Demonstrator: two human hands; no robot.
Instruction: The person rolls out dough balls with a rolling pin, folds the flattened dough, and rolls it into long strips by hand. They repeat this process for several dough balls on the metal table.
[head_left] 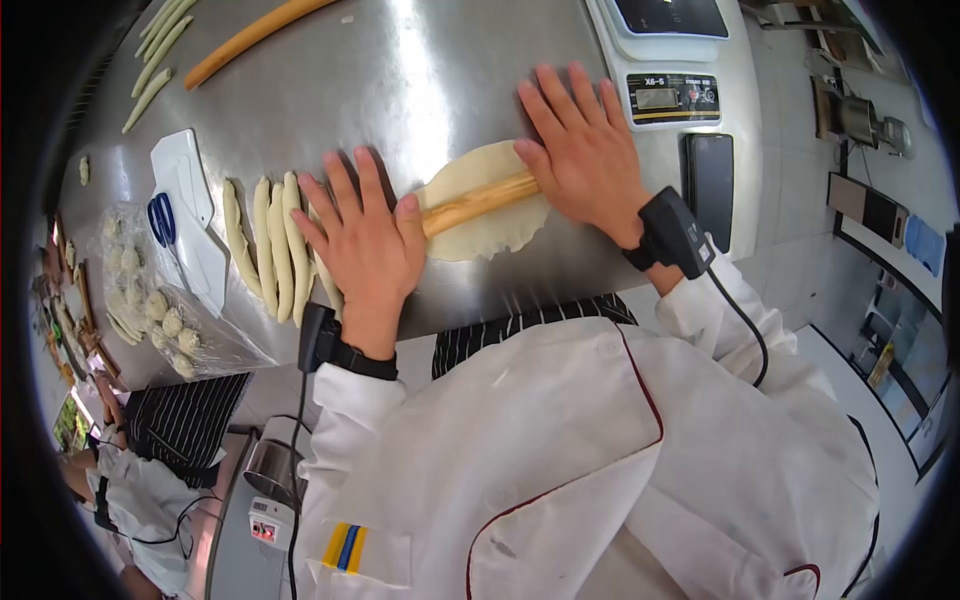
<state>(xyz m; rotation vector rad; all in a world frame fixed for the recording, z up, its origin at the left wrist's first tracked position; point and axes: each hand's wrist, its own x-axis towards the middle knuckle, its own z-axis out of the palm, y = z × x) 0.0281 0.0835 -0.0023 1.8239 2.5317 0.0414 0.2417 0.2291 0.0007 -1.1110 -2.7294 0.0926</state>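
Observation:
A wooden rolling pin (480,204) lies slantwise across a flattened oval sheet of dough (465,172) on the metal table. My left hand (368,238) is over the pin's left end, fingers stretched out and spread. Over the right end rests my right hand (592,160), also open with fingers spread; both palms hide the pin's ends. Beside my left hand lie several long dough strips (275,245), one partly hidden under it. Each wrist wears a black strapped device with a cable.
At right stand a digital scale (672,98) and a black phone (710,190). To the left are white scrapers (182,170), blue-handled scissors (162,218) and dough balls under plastic film (170,320). A second rolling pin (250,40) lies at the back. Another person (150,490) works at lower left.

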